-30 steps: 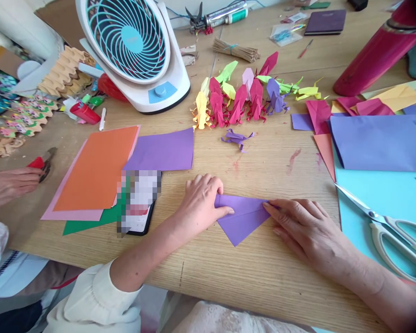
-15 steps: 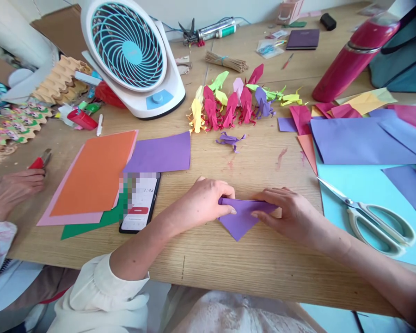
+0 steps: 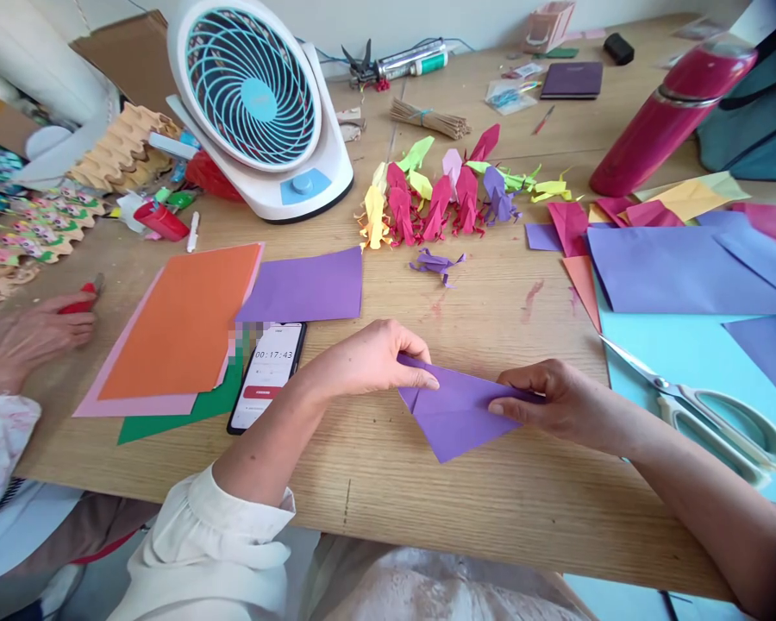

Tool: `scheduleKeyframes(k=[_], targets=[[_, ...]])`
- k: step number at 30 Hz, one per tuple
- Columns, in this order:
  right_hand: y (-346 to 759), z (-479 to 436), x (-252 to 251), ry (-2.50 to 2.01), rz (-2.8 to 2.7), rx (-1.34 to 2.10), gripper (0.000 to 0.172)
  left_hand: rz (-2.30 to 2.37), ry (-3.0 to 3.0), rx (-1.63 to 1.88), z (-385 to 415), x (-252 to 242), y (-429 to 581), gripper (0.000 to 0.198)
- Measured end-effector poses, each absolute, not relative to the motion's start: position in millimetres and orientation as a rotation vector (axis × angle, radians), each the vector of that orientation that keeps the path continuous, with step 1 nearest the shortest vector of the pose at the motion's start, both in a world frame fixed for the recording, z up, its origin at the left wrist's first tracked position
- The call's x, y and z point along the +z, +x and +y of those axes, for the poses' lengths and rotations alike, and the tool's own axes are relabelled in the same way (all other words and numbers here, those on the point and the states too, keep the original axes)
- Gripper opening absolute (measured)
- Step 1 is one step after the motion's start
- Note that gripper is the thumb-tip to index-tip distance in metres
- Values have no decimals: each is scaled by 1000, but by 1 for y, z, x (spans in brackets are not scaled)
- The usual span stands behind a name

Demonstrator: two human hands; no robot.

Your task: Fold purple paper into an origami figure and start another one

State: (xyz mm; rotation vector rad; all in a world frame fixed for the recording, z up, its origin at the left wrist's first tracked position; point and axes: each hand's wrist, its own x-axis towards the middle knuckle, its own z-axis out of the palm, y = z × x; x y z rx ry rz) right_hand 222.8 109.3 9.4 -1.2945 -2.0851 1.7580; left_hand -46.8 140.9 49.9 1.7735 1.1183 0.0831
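Between my hands is a folded piece of purple paper (image 3: pixel 456 414), its lower corner pointing toward me and a crease showing across it. My left hand (image 3: pixel 388 358) pinches its left corner between thumb and fingers. At the right corner, my right hand (image 3: pixel 543 397) grips the paper with the thumb on top and the fingers behind. The paper is tilted, with its right side lower than its left. Just beyond it lies a small purple folded-paper figure (image 3: pixel 436 264), and behind that stand several colourful folded-paper figures (image 3: pixel 436 203).
Scissors (image 3: pixel 717 423) lie on turquoise paper (image 3: pixel 647 345) at right. A phone (image 3: pixel 268 379) with a running timer and orange paper (image 3: pixel 181 319) are at left. Behind stand a fan (image 3: pixel 252 95) and a red bottle (image 3: pixel 672 112). Another person's hand (image 3: pixel 45 336) holds a red-handled tool (image 3: pixel 81 302).
The purple paper has turned clockwise, its right corner dropping, and more of its surface shows. My right hand moved slightly right and down. The other person's hand moved a little right.
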Motion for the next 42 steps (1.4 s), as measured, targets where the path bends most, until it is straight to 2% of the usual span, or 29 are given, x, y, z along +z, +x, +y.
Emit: scheduleKeyframes(k=[9,12,16,17,21,24,27,31,35,39,42], targets=[[224,109,11,-1242,-2221,1790,36,1060,1809,106,138,45,-43,27],[224,107,8,-1257,-2141,1798,37,1098,1850,316,137,40,-40,21],[222,105,2,-1286,-1876,1740,45,1187,1706,782,141,36,-41,55],[220,105,1,-1287,-1810,1702,46,1146,1601,839,142,35,-41,59],[213,102,-1,-1278,-1621,1617,47,849,1275,668,138,29,-34,54],[208,98,-1,-1253,-1603,1585,46,893,1154,677,132,23,-25,36],[207,96,-2,-1251,-1665,1499,40,927,1104,734,128,18,-19,29],[205,95,-3,-1224,-1628,1330,23,968,1049,725,125,13,-15,29],[203,96,-3,-1141,-1524,1161,28,1008,1030,671,121,9,-11,35],[201,95,0,-1132,-1562,1180,18,1006,1085,665,118,5,-7,34],[200,96,0,-1133,-1542,1226,18,974,1118,682,117,4,-5,33]])
